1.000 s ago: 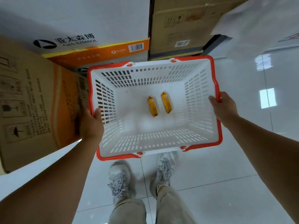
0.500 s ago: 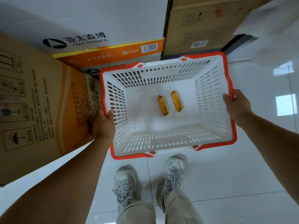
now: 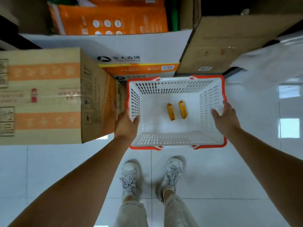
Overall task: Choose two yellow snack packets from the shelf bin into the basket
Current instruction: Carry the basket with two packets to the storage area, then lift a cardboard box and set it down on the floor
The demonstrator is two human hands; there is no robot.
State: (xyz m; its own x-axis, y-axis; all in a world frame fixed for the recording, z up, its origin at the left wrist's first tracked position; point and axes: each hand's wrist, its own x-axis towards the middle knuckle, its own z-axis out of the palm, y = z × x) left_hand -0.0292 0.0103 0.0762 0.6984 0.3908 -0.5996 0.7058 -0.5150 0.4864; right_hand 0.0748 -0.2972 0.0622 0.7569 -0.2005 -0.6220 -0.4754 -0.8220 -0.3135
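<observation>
Fingers [image 3: 228, 106] curl over the side rims of the basket [image 3: 173, 91]: the left hand [image 3: 127, 124] grips the left wall, thumb inside, and the right hand [image 3: 226, 115] grips the right wall the same way. On the basket floor lie two yellow snack packets, the left packet [image 3: 170, 111] and the right packet [image 3: 182, 109], side by side, apart, long axes running near to far, far ends leaning slightly left. Picking looks finished; what remains is keeping the basket level. A cardboard carton [image 3: 45, 95] stands at left.
</observation>
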